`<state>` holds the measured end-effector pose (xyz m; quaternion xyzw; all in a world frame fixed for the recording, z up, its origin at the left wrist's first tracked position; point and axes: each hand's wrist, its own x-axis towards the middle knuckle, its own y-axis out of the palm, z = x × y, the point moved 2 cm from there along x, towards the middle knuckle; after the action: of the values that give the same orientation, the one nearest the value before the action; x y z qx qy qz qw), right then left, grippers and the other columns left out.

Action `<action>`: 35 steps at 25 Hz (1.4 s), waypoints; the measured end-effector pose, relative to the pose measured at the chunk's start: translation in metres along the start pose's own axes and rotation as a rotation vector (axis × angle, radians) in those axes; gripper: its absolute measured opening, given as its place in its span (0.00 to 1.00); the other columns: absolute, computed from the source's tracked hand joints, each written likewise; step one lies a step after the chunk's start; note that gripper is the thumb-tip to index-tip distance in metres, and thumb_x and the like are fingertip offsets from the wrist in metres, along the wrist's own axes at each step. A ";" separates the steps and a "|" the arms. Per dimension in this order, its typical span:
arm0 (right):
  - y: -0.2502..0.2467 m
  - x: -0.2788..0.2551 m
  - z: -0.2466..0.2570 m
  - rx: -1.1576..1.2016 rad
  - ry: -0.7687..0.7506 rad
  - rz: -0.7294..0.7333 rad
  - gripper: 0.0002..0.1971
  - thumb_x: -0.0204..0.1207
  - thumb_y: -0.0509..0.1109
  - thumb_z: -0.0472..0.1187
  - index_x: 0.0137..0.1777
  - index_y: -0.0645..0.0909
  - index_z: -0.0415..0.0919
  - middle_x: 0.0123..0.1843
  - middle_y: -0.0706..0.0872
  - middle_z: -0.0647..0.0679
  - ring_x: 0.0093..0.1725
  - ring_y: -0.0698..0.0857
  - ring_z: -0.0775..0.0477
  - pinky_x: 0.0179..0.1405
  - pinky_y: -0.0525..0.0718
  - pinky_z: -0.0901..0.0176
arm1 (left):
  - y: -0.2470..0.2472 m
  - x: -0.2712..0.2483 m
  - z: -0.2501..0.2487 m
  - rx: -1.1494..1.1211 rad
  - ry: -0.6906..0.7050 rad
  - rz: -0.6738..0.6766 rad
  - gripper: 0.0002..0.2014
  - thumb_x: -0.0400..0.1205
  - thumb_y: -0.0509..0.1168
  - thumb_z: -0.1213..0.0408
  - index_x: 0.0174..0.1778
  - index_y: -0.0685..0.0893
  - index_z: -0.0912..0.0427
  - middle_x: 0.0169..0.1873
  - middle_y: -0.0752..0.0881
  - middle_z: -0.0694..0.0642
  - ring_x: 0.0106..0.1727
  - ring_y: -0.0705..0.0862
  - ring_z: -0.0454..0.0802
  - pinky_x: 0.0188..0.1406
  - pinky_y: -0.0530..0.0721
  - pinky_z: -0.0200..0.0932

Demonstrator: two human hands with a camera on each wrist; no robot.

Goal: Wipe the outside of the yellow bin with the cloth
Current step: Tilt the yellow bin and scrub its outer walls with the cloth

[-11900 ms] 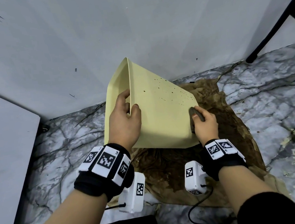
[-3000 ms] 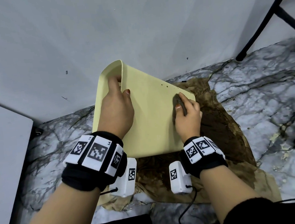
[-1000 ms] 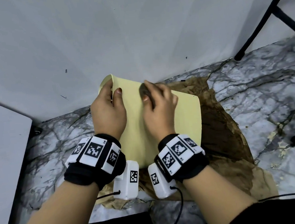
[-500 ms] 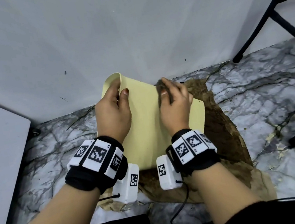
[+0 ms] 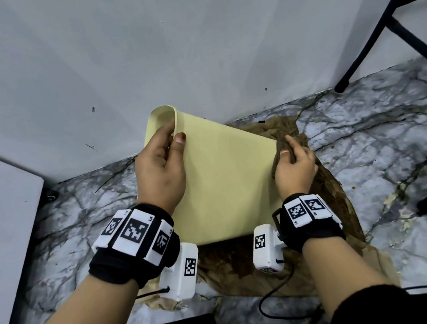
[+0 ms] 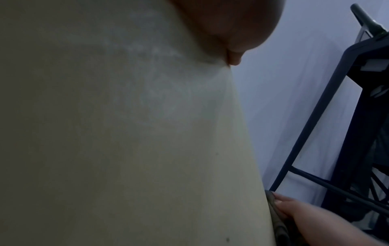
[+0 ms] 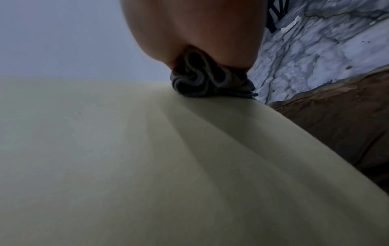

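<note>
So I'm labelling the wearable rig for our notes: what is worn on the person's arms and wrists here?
Each wrist carries a black fabric band set with white square tiles printed with black fiducial markers. Under each wrist hangs a white boxy camera unit with its own marker and a thin black cable. The left hand and right hand are bare. Black sleeves are pushed up the forearms.

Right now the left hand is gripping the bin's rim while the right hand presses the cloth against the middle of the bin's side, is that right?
Not quite. The right hand presses the cloth at the bin's right edge, not the middle; the head view shows it. The left hand does grip the rim.
</note>
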<state>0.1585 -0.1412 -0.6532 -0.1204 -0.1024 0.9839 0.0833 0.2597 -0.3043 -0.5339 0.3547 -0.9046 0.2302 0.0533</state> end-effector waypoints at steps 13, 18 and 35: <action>0.013 -0.017 0.022 0.068 -0.322 0.030 0.16 0.75 0.64 0.34 0.59 0.83 0.48 0.61 0.81 0.43 0.63 0.71 0.44 0.60 0.60 0.73 | -0.002 0.016 -0.016 -0.002 -0.028 0.175 0.14 0.81 0.59 0.69 0.62 0.77 0.59 0.56 0.84 0.54 0.58 0.82 0.45 0.65 0.78 0.42; 0.017 -0.025 0.028 0.070 -0.400 0.077 0.17 0.71 0.62 0.39 0.58 0.84 0.48 0.58 0.82 0.45 0.59 0.73 0.45 0.63 0.66 0.67 | 0.003 0.020 -0.027 -0.015 -0.169 0.161 0.24 0.81 0.60 0.55 0.72 0.70 0.61 0.64 0.79 0.50 0.65 0.77 0.41 0.64 0.75 0.31; 0.043 -0.074 0.093 0.081 -0.667 0.314 0.19 0.69 0.61 0.44 0.59 0.80 0.44 0.57 0.84 0.45 0.58 0.75 0.48 0.63 0.73 0.53 | -0.002 0.018 -0.019 0.069 -0.116 0.093 0.21 0.75 0.58 0.58 0.63 0.79 0.58 0.36 0.82 0.61 0.38 0.79 0.54 0.45 0.78 0.50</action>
<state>0.1997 -0.2139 -0.5587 0.1959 -0.0654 0.9731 -0.1021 0.2464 -0.3088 -0.5116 0.3268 -0.9132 0.2423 -0.0222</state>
